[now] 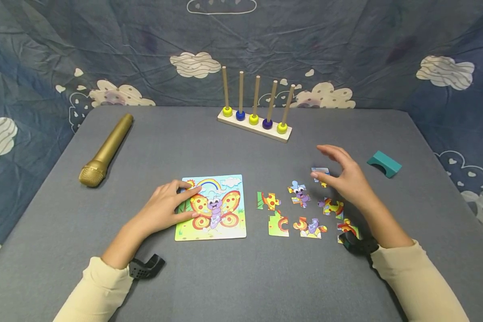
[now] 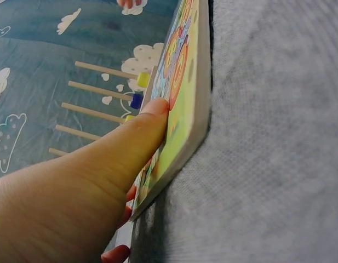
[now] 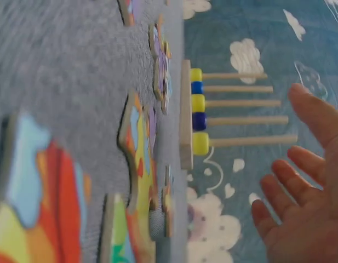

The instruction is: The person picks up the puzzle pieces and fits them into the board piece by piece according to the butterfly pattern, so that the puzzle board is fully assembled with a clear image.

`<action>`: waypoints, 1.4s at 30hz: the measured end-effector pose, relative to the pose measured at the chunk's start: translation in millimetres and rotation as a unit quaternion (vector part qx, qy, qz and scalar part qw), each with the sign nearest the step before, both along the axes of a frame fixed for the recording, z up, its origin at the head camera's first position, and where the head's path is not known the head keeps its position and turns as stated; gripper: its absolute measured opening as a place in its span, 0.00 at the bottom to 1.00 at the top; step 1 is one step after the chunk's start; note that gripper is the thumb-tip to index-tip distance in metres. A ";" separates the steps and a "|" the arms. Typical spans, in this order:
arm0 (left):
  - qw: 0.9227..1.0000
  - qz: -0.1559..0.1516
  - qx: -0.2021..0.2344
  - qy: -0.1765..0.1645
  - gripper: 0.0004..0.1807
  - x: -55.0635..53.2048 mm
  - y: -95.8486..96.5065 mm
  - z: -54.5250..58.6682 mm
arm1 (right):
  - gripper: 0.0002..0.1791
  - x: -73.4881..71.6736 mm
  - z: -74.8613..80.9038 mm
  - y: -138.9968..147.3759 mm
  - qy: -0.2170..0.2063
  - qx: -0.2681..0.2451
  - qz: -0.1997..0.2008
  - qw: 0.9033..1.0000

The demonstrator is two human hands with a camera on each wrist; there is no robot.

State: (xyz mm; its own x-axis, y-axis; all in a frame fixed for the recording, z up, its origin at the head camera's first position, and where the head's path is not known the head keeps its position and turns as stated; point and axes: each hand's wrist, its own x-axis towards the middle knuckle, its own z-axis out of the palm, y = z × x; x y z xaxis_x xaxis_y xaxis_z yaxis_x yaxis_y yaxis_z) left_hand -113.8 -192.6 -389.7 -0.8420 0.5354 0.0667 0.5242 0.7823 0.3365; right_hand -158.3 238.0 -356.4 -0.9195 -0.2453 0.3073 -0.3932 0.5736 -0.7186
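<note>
My left hand (image 1: 165, 208) rests on the left side of a square butterfly puzzle board (image 1: 230, 228), thumb and index finger lying on its printed face. In the left wrist view the thumb (image 2: 141, 129) touches the board near its edge, while the other fingers are partly hidden behind it. My right hand (image 1: 348, 179) hovers over loose puzzle pieces, fingers spread and nothing held. Below it lies a piece with a blue edge (image 1: 320, 170), partly covered by the hand. A butterfly-face piece (image 1: 299, 194) and a yellow wing piece (image 1: 333, 208) are close by.
More loose pieces, including a green corner piece (image 1: 277, 225) and a purple body piece (image 1: 311, 228), lie right of the board. A wooden peg stand (image 1: 254, 127) with yellow and blue rings is behind. A gold microphone (image 1: 108, 147) lies left, a teal arch block (image 1: 385, 163) right.
</note>
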 end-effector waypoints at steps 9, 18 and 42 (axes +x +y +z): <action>1.000 -0.001 0.003 -0.001 0.35 0.0 0.5 0.3 | 0.37 -6.5 -16.9 14.6 -0.065 0.033 -0.013 0.997; 1.000 0.000 0.004 -0.004 0.34 -0.4 1.0 -0.4 | 0.38 -9.7 -25.4 24.4 -0.117 0.058 -0.006 0.991; 1.000 0.001 0.013 0.010 0.35 1.3 0.9 -1.0 | 0.32 -11.7 -26.2 37.3 -0.124 0.132 0.037 0.983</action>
State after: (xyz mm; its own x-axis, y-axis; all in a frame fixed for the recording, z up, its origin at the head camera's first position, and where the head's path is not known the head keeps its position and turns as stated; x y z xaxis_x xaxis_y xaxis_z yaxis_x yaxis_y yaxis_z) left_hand -112.5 -191.7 -390.8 -0.8409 0.5323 0.0977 0.5303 0.7744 0.3450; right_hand -169.9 275.3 -382.5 -0.9348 -0.3551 -0.0071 -0.2724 0.7297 -0.6272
